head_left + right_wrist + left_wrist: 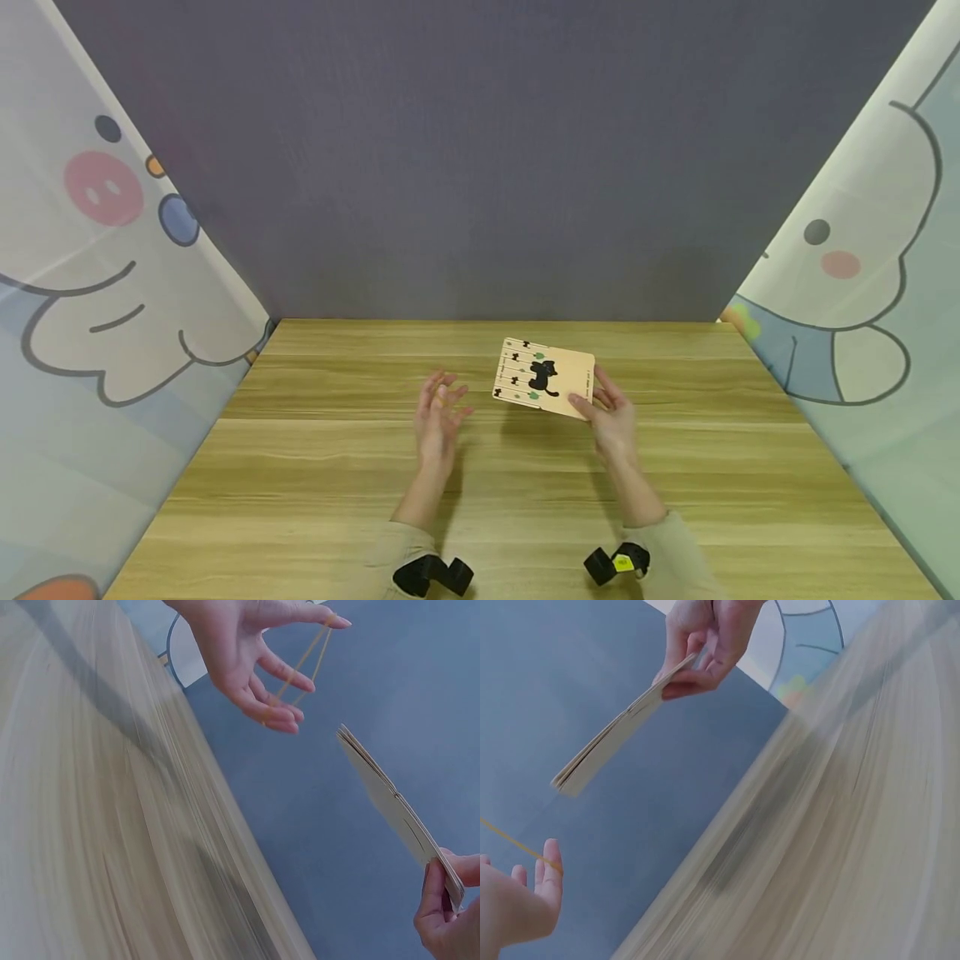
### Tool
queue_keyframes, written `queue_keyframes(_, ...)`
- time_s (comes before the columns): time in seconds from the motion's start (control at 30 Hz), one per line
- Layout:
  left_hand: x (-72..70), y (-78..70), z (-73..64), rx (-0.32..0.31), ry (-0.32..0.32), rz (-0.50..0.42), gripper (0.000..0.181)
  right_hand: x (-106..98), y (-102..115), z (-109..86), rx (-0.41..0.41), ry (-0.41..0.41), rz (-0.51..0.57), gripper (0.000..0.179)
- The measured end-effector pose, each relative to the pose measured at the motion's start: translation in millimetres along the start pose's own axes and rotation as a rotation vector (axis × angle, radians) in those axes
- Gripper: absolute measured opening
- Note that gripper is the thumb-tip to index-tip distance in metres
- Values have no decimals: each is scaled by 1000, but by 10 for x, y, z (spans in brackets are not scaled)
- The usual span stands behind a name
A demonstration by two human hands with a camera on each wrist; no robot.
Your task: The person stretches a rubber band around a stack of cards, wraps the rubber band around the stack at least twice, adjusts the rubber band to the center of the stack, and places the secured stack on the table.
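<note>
My right hand [617,427] grips a thin cream booklet [566,375] by its right edge, thumb on top and fingers beneath. A black cat and smaller cat figures are printed on its upper face. In the right wrist view, its edge shows several thin layers. To the left, my left hand [437,429] is raised with its fingers spread, apart from the booklet. A yellowish rubber band [301,664] is stretched between the thumb and fingers of that hand. Both hands hold their things above the wooden table.
The wood-grain table [322,467] runs back to a dark grey panel [480,167]. Cartoon-printed curtains [60,333] stand at both sides. Black wrist devices [435,575] are strapped over the light sleeves.
</note>
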State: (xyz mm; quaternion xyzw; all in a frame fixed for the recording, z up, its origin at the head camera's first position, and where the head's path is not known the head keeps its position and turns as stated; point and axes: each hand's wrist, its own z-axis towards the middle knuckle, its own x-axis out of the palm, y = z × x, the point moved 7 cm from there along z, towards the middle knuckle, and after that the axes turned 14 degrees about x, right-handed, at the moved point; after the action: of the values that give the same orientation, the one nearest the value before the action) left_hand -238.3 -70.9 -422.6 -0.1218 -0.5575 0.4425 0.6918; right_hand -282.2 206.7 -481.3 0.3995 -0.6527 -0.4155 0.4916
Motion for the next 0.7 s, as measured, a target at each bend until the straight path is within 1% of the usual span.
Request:
queue_keyframes(0.03,15,20,-10,-2,-8,-9,41,-33,-51,47,-4,-20,-16,73)
queue_keyframes(0.07,28,42,-20,-7,-17,-19,42,-85,-139,135,-7,-50,-38,74)
queue_keyframes(0.23,87,137,-64,-29,-64,-46,45,-73,-157,141,-25,-47,-27,73)
queue_keyframes(0.27,92,151,-70,-33,-73,-51,44,-3,-66,52,-31,-13,2,72)
queue_keyframes(0.33,101,179,-83,-39,-93,-61,42,36,-48,22,-36,7,4,73)
queue_keyframes(0.37,106,193,-90,-42,-98,-63,42,84,3,-36,-37,32,22,73)
queue_keyframes(0.43,116,220,-104,-46,-115,-77,40,123,18,-67,-31,46,28,72)
queue_keyframes(0.47,123,230,-110,-47,-120,-81,40,161,61,-123,-34,69,56,72)
queue_keyframes(0.5,130,240,-114,-50,-126,-84,40,130,-11,-70,-32,42,23,73)
queue_keyframes(0.57,143,257,-120,-57,-137,-90,40,193,49,-146,-37,53,27,72)
queue_keyframes(0.6,150,263,-124,-62,-142,-89,40,189,22,-128,-43,53,20,72)
queue_keyframes(0.63,159,266,-125,-64,-142,-85,41,234,78,-193,-48,54,21,72)
queue_keyframes(0.67,165,272,-127,-71,-147,-83,41,258,91,-218,-58,80,41,71)
queue_keyframes(0.7,171,276,-128,-75,-151,-81,41,287,117,-250,-56,60,14,71)
